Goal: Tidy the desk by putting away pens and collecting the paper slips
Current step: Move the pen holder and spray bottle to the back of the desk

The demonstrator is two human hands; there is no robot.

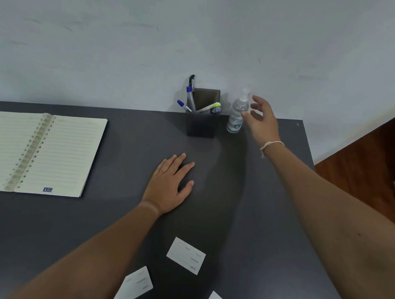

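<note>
Pens (192,100) stand in the holder (202,125), bottle (237,112) just right, notebook (35,154) far left, apparently three slips (186,255) nearest.

Dark grey desk (37,230), black pen holder (201,125), white paper slips (185,255), cream lined notebook (64,155)

Your arms are bare to the elbow — no sleeves showing; your right wrist (272,146) wears a thin white string bracelet (269,144).

This looks like a plain office or study corner: a dark grey desk (37,230) pushed against a bare pale wall (130,32). On it lie an open spiral notebook (37,152), a black pen holder (203,123) with pens (191,98), a sanitizer bottle (236,114) and printed slips (186,255). Wooden floor (365,167) shows at the right.
</note>
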